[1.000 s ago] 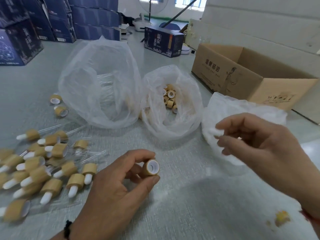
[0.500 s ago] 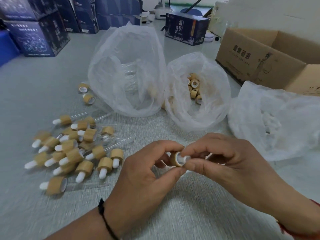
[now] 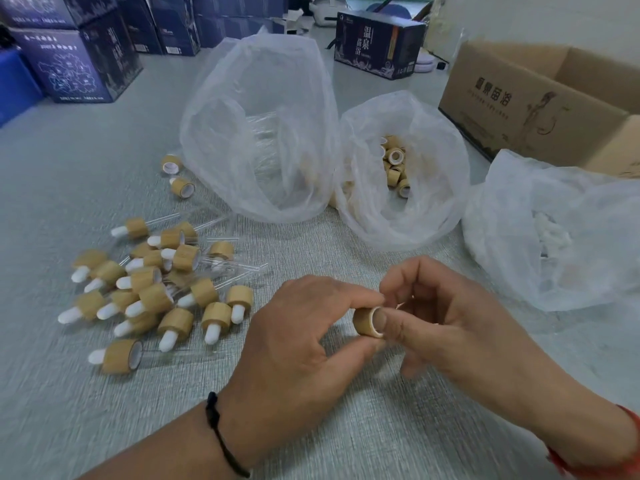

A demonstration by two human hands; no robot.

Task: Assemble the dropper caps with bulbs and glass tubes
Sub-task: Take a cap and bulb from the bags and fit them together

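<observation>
A big grey table (image 3: 104, 161) fills the view, with dark blue boxes (image 3: 74, 60) at the back and a brown cardboard box (image 3: 540, 98) at the far right.

The left hand (image 3: 298, 337) pinches one bamboo cap (image 3: 367, 322) between thumb and fingers. The cap lies on its side, so its long line runs left to right, and its open end faces the right hand (image 3: 450, 317). The right hand's fingers curl in close at that open end, and its thumb (image 3: 384, 322) presses right at the rim. The bulb itself is hidden, so I cannot tell how far in it sits. I think the bulb is being pushed into the cap, and the push must go straight along the cap's line, toward the left hand.

There are three plastic bags. The left bag (image 3: 256, 133) holds clear glass tubes, the middle bag (image 3: 401, 168) holds loose caps, and the right bag (image 3: 554, 230) holds white bulbs.

A pile of finished droppers (image 3: 156, 289) lies to the left of the hands, about twenty of them. Two loose caps (image 3: 176, 174) sit beside the left bag.
</observation>
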